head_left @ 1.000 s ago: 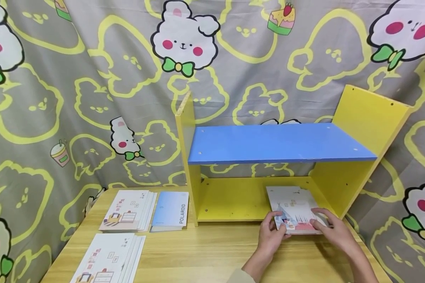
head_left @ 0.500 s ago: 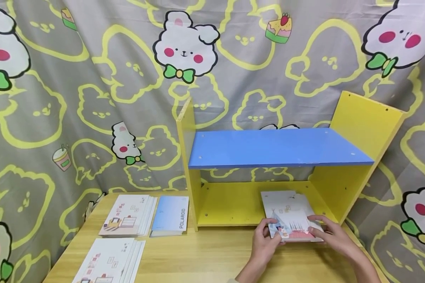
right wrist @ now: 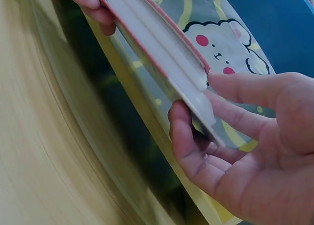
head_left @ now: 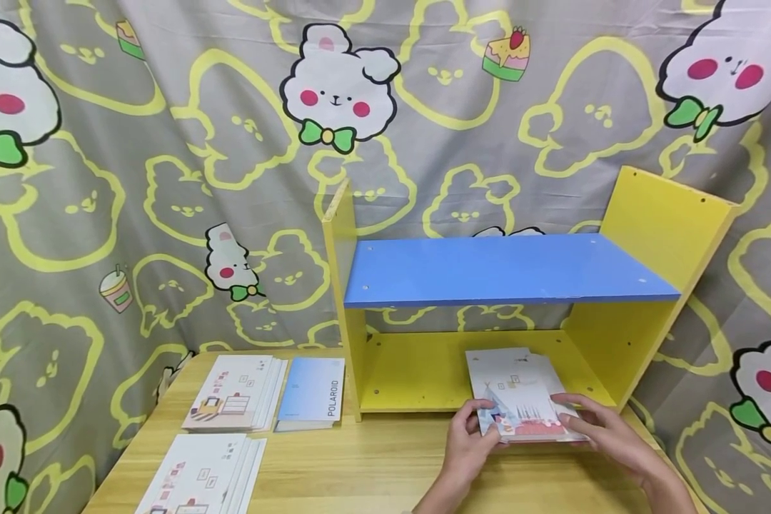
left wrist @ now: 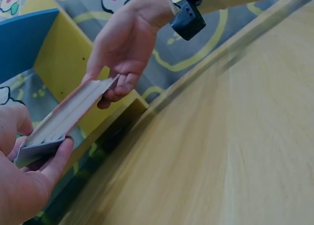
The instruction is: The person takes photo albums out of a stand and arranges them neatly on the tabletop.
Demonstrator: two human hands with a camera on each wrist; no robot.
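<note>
A small stack of white illustrated booklets (head_left: 520, 392) hangs just in front of the shelf's lower level in the head view, its far end over the yellow board. My left hand (head_left: 469, 446) grips the near left corner, thumb on top. On the right side my right hand (head_left: 607, 435) pinches the edge between thumb and fingers. The left wrist view shows the page edges of the stack (left wrist: 68, 110) between my left hand (left wrist: 29, 171) and the other hand. Reddish cover edges and white pages of the booklets (right wrist: 162, 43) show in the right wrist view beside my right hand (right wrist: 260, 137).
A yellow shelf unit with a blue middle board (head_left: 507, 268) stands on the wooden table (head_left: 385, 464). Left of it lie a blue POLAROID booklet (head_left: 311, 389), a white booklet stack (head_left: 231, 392) and a nearer stack (head_left: 195, 471). A patterned curtain (head_left: 385, 185) hangs behind.
Both hands have moved the booklet stack a little to the left and nearer to me, still gripping it. The head view has shifted slightly. Booklets on the left lie as before.
</note>
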